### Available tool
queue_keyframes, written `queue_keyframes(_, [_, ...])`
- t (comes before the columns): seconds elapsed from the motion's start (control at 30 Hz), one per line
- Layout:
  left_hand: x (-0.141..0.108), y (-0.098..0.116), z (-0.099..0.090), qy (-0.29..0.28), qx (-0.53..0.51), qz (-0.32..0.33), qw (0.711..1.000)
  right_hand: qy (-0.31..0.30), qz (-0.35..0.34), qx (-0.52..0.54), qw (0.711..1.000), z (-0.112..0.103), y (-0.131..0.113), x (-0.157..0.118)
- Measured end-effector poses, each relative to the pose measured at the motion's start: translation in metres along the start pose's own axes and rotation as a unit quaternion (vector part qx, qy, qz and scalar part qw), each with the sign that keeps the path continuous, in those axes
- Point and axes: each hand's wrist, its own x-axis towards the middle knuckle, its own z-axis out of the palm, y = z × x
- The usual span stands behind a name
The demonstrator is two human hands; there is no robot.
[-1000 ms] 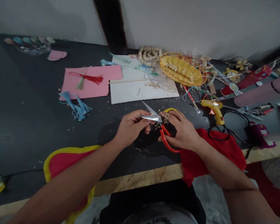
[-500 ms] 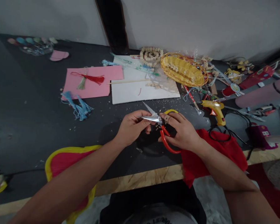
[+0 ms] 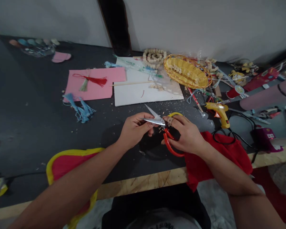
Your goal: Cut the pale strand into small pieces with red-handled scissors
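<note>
My right hand (image 3: 189, 135) grips a pair of scissors (image 3: 168, 141) with one red and one yellow handle. The blades are spread and point left toward my left hand (image 3: 134, 129). The fingers of my left hand are pinched together beside the lower blade; what they hold, if anything, is too small to make out. Small beige bits lie on the dark table (image 3: 124, 163) near the scissors' pivot. Beyond my hands lies a white board (image 3: 128, 95) with a thin stick and a short red piece on it.
A yellow wicker basket (image 3: 189, 73) stands behind my right hand. Rightward are a yellow glue gun (image 3: 218, 111) with its cable, a red cloth (image 3: 231, 154) and a pink bottle (image 3: 264, 97). Pink paper (image 3: 92, 92) and blue tassels (image 3: 82, 111) lie to the left.
</note>
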Motion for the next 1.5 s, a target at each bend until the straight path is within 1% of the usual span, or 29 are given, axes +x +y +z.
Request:
queue_keyframes(0.17, [0.0,0.001,0.0,-0.005,-0.003,-0.015,1.0,-0.022,0.001,-0.007,1.0,-0.001,0.0,0.0])
queue_keyframes(0.33, [0.0,0.003,0.001,-0.024,-0.025,-0.04,0.999,-0.009,-0.021,-0.02,1.0,0.0,0.001,0.001])
queue_keyframes(0.6, [0.001,0.0,0.0,-0.025,-0.056,-0.026,0.998,0.011,-0.046,-0.015,0.999,0.004,0.002,-0.001])
queue_keyframes(0.73, [0.001,-0.001,-0.001,-0.03,-0.064,-0.017,0.997,0.003,-0.027,-0.013,1.0,0.003,0.001,-0.001])
queue_keyframes(0.87, [0.001,-0.002,-0.002,-0.04,-0.045,-0.01,0.998,-0.001,-0.02,-0.023,1.0,0.0,0.001,0.0])
queue_keyframes(1.03, [0.001,-0.002,-0.004,-0.075,-0.027,-0.039,0.996,-0.021,-0.041,-0.022,0.999,-0.006,0.001,0.002])
queue_keyframes(1.2, [0.001,0.002,-0.004,-0.072,-0.035,-0.062,0.995,-0.017,-0.059,-0.005,0.998,-0.004,0.005,0.002])
queue_keyframes(1.37, [0.001,0.002,-0.004,-0.068,-0.041,-0.05,0.996,0.005,-0.066,0.012,0.998,0.003,0.006,0.0])
queue_keyframes(1.5, [0.001,0.0,-0.003,-0.062,-0.049,-0.03,0.996,0.009,-0.055,0.004,0.998,0.005,0.004,-0.001])
